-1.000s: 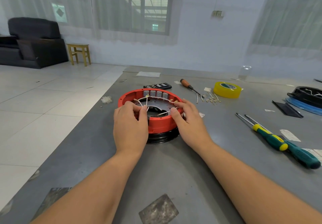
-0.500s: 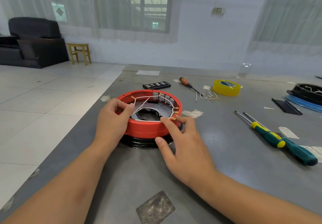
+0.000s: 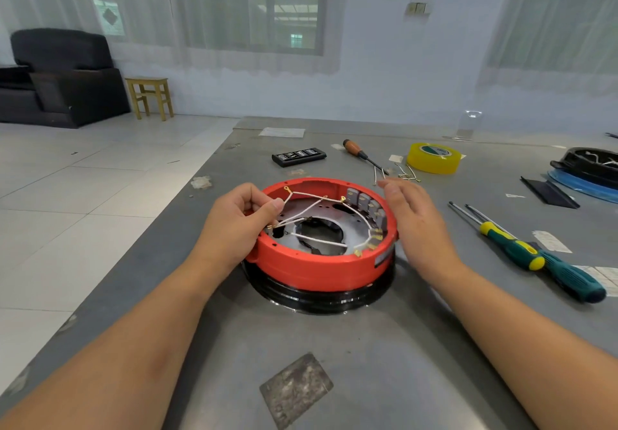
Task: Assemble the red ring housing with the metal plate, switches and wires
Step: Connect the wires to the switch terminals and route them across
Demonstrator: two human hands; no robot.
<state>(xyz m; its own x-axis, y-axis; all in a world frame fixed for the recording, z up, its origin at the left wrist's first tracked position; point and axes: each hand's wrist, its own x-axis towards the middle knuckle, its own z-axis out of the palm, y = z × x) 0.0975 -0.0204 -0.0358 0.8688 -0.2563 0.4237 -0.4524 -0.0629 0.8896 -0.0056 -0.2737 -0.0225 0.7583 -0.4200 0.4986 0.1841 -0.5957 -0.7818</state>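
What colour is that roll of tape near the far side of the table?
The roll of tape is yellow, with a green-and-white label inside; the head view shows it.

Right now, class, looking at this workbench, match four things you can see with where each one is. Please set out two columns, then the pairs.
Things:
1. yellow tape roll
2. green-and-yellow-handled screwdriver
3. left hand
4. red ring housing

Places:
A. on a black round base
B. pinching a white wire
C. table's far side
D. right of the housing

Pairs: 1-C, 2-D, 3-B, 4-A
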